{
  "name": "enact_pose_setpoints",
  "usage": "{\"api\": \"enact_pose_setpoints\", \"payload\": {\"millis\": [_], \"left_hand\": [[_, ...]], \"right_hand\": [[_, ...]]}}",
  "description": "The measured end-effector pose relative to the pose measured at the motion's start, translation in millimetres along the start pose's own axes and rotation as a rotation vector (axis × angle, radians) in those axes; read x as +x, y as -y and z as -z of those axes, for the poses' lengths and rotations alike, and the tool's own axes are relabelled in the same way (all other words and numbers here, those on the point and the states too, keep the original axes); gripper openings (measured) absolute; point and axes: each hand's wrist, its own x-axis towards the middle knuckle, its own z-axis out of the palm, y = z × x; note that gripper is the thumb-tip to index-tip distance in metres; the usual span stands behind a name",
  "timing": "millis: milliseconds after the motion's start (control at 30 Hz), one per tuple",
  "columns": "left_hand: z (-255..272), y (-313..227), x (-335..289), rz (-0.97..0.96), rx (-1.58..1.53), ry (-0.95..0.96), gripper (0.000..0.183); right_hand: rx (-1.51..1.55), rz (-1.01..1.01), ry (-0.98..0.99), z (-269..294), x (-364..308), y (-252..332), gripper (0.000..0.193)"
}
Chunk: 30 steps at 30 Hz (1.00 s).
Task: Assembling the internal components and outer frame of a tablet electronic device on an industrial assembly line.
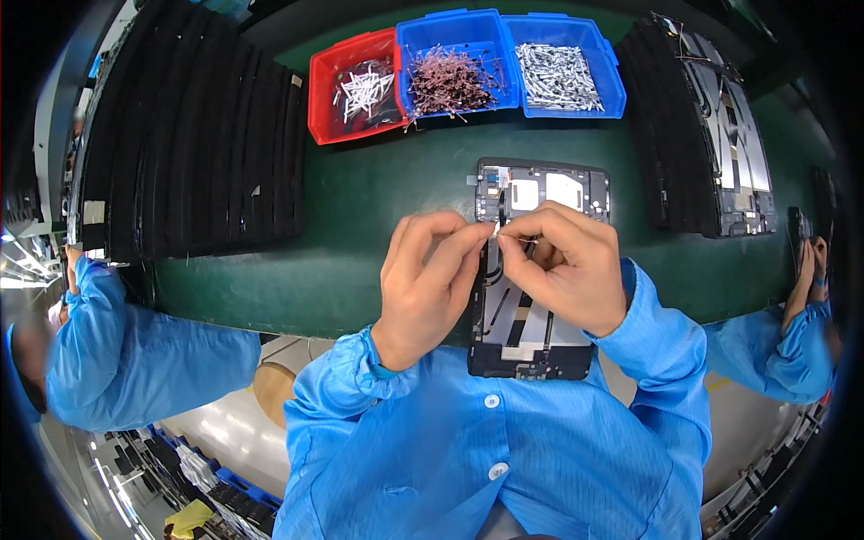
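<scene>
An opened tablet point(567, 331) lies in front of me, its inner side up, showing a dark frame, circuit boards, silver plates and black flat cables. My left hand point(418, 292) is over its left edge, thumb and index finger pinched together. Just to the right, my right hand point(576, 270) is also pinched, over the middle of the tablet. The fingertips of both hands nearly meet at a small pale piece point(496, 230). Its kind, and how each hand grips it, are hidden by the fingers.
Behind the tablet stand a red bin point(355, 130) of white strips, a blue bin point(461, 25) of thin reddish wired parts and a blue bin point(562, 30) of silvery-white pieces. Tall black stacks point(193, 135) rise left; stacked open tablets point(733, 135) stand right. Blue-sleeved people point(144, 351) sit on both sides.
</scene>
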Motion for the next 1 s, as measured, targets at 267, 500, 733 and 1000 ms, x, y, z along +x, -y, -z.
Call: {"api": "enact_pose_setpoints", "payload": {"millis": [267,500,733,1000], "left_hand": [[1.9,30.7,-2.1,0.473,-0.286,0.266,0.047],[-1.6,50.2,7.9,0.945,-0.807,0.457,0.022],[-4.0,51.8,15.0,0.934,-0.762,0.488,0.016],[-5.0,54.5,18.7,0.934,-0.715,0.536,0.015]], "right_hand": [[-0.156,-0.008,0.06,-7.7,7.6,-22.4,0.011],[-0.21,0.004,0.066,-16.5,4.2,-36.9,0.008],[-0.305,0.053,0.102,-15.8,4.9,-37.6,0.009],[-0.321,0.087,0.087,-16.1,6.0,-38.1,0.011]]}}
